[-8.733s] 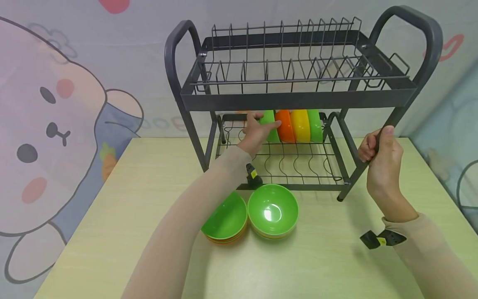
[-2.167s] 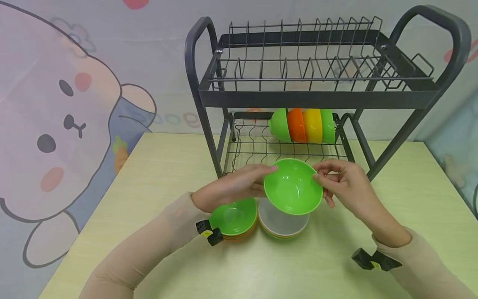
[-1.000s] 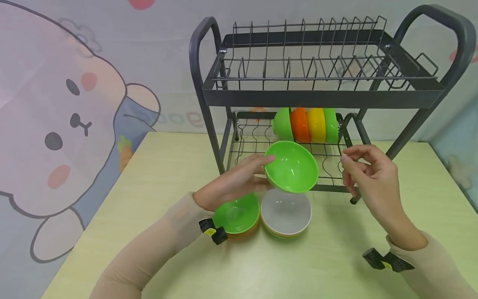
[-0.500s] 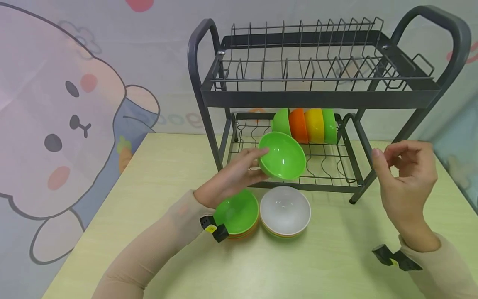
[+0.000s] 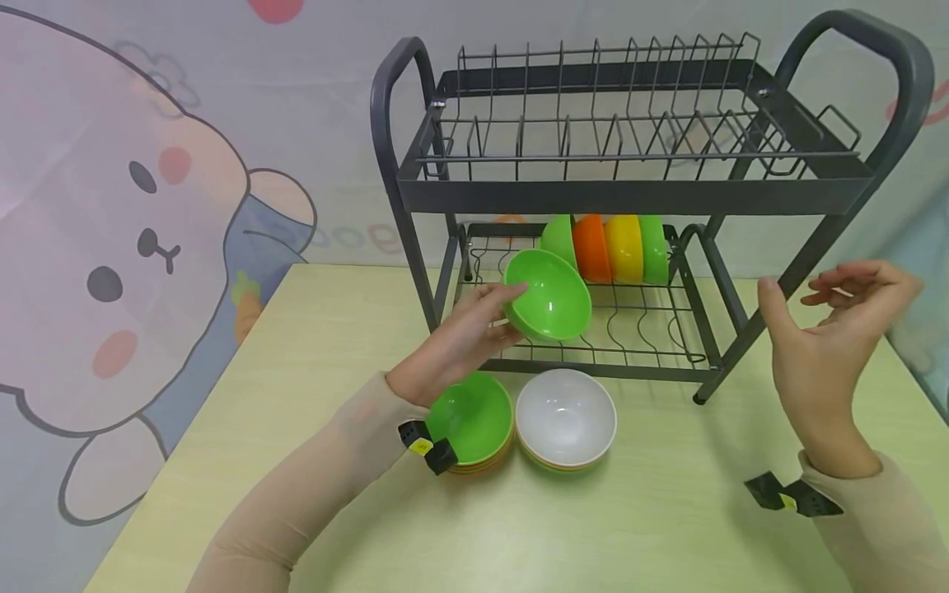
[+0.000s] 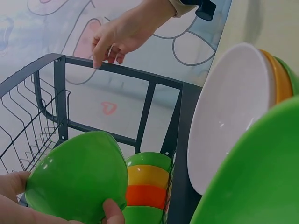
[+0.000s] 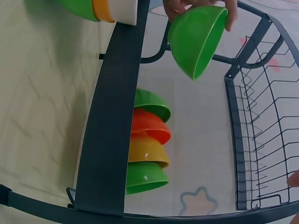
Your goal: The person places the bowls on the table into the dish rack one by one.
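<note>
My left hand (image 5: 469, 329) grips a green bowl (image 5: 552, 301) by its left side, thumb at the rim. The bowl is tilted, its inside facing the head camera, and appears before the lower tier of the dark dish rack (image 5: 633, 198). In the left wrist view, the same bowl (image 6: 79, 177) shows its outside. My right hand (image 5: 826, 362) holds nothing beside the rack's right leg, fingers loosely bent; whether it touches the rack I cannot tell. On the lower tier, green, orange (image 5: 591, 249), yellow (image 5: 625, 249) and green bowls stand on edge in a row.
Two bowl stacks sit side by side on the table (image 5: 630, 511) before the rack: one topped by a green bowl (image 5: 474, 420), the other by a white bowl (image 5: 566, 418). The rack's upper wire tier (image 5: 593, 136) overhangs the lower one.
The green bowl atop the right stack was lifted, exposing the white one. Both hands held it; the right let go and moved right. My left hand carried it up and left, toward the rack.
</note>
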A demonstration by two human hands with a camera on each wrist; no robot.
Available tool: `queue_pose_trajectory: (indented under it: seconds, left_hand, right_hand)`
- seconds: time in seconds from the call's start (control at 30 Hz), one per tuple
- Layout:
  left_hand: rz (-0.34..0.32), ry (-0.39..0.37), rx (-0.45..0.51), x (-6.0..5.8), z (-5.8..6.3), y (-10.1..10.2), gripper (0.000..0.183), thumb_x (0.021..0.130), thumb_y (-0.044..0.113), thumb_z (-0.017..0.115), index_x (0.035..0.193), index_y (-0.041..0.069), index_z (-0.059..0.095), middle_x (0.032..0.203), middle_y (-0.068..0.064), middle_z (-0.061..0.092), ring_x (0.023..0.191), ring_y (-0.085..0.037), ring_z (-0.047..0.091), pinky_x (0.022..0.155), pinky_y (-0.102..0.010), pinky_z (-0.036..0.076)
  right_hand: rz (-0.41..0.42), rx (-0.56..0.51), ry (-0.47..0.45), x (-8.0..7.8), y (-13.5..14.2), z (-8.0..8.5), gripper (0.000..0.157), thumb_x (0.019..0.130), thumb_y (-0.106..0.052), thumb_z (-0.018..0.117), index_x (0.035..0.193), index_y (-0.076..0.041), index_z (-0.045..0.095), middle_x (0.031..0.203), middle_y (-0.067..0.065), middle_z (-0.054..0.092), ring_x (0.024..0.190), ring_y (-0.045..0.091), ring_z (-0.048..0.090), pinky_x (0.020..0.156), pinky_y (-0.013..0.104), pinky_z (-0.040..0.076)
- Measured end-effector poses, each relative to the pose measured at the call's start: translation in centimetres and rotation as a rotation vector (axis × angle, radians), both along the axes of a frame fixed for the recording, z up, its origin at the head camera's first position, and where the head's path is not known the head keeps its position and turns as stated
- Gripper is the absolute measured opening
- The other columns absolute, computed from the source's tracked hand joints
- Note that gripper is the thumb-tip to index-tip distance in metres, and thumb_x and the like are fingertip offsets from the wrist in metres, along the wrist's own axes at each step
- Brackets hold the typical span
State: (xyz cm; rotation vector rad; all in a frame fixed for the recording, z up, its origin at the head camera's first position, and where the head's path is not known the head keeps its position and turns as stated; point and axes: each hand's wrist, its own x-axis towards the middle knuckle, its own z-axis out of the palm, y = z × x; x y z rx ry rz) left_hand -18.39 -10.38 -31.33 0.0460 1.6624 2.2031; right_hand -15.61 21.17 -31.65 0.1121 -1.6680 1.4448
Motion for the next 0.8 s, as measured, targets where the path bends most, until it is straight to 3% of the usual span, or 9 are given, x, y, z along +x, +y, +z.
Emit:
queue_pose_trajectory:
  seconds: [0.2, 0.33, 0.47, 0.57, 0.8]
  left_hand:
    - [0.052, -0.01, -0.002, -0.2, 0.2, 0.1, 0.034, 0.103, 0.022, 0.056, 0.127, 0.004, 0.039, 0.124, -0.013, 0.044, 0.107, -0.025, 0.053, 0.103, -0.035, 0.046]
    - [0.064, 0.0, -0.005, -0.4, 0.2, 0.1, 0.027, 0.103, 0.023, 0.056, 0.121, 0.005, 0.045, 0.119, -0.009, 0.049, 0.101, -0.022, 0.053, 0.101, -0.034, 0.047]
    - [0.113, -0.006, 0.004, -0.9, 0.2, 0.2, 0.025, 0.102, 0.021, 0.058, 0.118, 0.005, 0.046, 0.115, -0.008, 0.05, 0.097, -0.02, 0.054, 0.096, -0.031, 0.048]
    - [0.152, -0.015, 0.0, -1.4, 0.2, 0.4, 0.03, 0.101, 0.02, 0.059, 0.122, 0.004, 0.044, 0.115, -0.008, 0.048, 0.097, -0.02, 0.054, 0.093, -0.03, 0.048]
    - [0.205, -0.014, -0.053, -1.8, 0.1, 0.4, 0.056, 0.1, 0.023, 0.061, 0.142, 0.005, 0.03, 0.129, -0.012, 0.044, 0.102, -0.02, 0.053, 0.098, -0.032, 0.047]
  right_hand:
    - [0.073, -0.015, -0.135, -0.9, 0.6, -0.5, 0.052, 0.088, -0.003, 0.068, 0.129, -0.006, 0.036, 0.112, 0.002, 0.045, 0.1, 0.012, 0.047, 0.082, 0.019, 0.037]
    - [0.18, -0.135, -0.11, -1.6, 0.6, -0.8, 0.046, 0.089, -0.002, 0.067, 0.126, -0.008, 0.039, 0.106, 0.007, 0.051, 0.092, 0.015, 0.052, 0.076, 0.019, 0.038]
    - [0.345, -0.317, -0.023, -2.2, 0.4, -1.1, 0.038, 0.091, 0.002, 0.065, 0.121, -0.004, 0.042, 0.095, 0.013, 0.054, 0.08, 0.019, 0.056, 0.073, 0.019, 0.047]
    - [0.425, -0.393, 0.004, -2.6, 0.1, -1.2, 0.029, 0.094, 0.003, 0.06, 0.118, -0.002, 0.044, 0.092, 0.015, 0.053, 0.075, 0.022, 0.06, 0.068, 0.023, 0.054]
    - [0.459, -0.413, -0.04, -2.9, -0.1, -1.4, 0.007, 0.099, -0.007, 0.055, 0.103, -0.002, 0.053, 0.083, 0.015, 0.058, 0.064, 0.021, 0.062, 0.049, 0.023, 0.051]
